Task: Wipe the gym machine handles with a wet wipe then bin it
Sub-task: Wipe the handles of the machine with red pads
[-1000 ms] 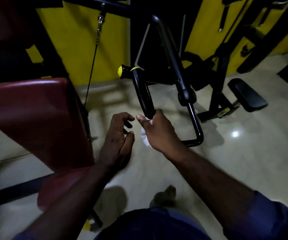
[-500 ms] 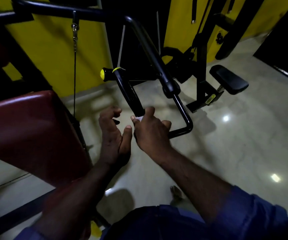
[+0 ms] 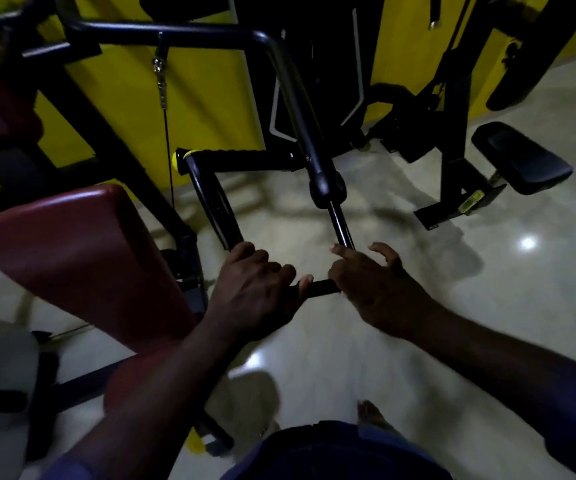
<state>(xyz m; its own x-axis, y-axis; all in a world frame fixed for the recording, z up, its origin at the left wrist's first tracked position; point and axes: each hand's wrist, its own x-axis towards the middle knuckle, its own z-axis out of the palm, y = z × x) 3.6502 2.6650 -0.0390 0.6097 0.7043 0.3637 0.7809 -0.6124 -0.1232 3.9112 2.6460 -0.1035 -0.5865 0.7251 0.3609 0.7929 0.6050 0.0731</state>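
A black loop-shaped machine handle hangs in front of me, with a yellow end cap at its upper left corner. My left hand grips the handle's lower left corner, fingers curled round the bar. Over the lower right corner lies my right hand, its fingers spread and loosely bent, the forefinger touching the upright rod. The wet wipe does not show; it may be under the right palm.
A red padded rest stands close on the left. A thin cable hangs behind it against the yellow wall. A black padded bench and its frame stand at the right on the glossy floor. My bare foot is below.
My left hand moved from hovering free to gripping the handle's lower left corner. My right hand slid from the left upright down and right along the bottom bar; the wipe is no longer visible.
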